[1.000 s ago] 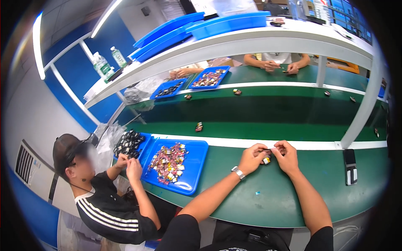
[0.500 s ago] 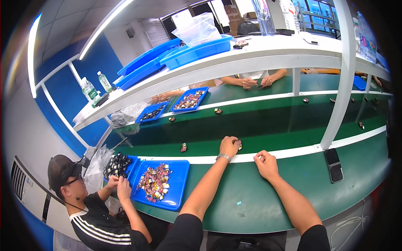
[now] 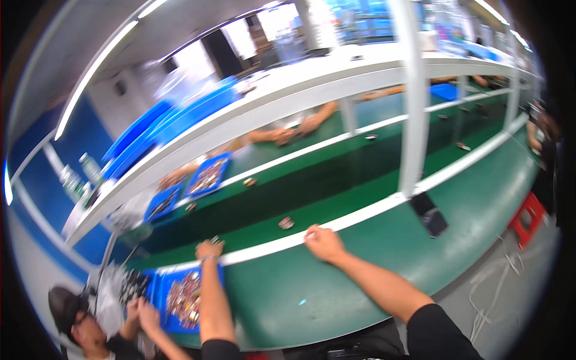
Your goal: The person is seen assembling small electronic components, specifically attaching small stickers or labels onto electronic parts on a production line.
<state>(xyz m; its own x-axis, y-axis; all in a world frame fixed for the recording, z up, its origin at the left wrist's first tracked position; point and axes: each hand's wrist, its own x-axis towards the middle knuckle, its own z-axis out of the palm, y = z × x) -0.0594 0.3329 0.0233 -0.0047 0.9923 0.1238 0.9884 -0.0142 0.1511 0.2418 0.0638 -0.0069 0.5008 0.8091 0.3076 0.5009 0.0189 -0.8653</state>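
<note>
My left hand, with a watch on its wrist, reaches over the white rail to the green belt. Its blurred fingers close around a small component, whose pale end shows at the fingertips. Another small pinkish component lies on the belt between my hands. My right hand rests by the rail with its fingers curled in. A pale spot shows at its fingertips, but what it is cannot be made out.
A blue tray of pinkish components stands left of my left forearm, beside a co-worker. A phone lies near the white post. Across the belt are another person's hands. Overhead runs a white shelf.
The view has swung to the right. My left hand has let go of one component on the belt and shifted left to another. My right hand stays curled by the rail.
</note>
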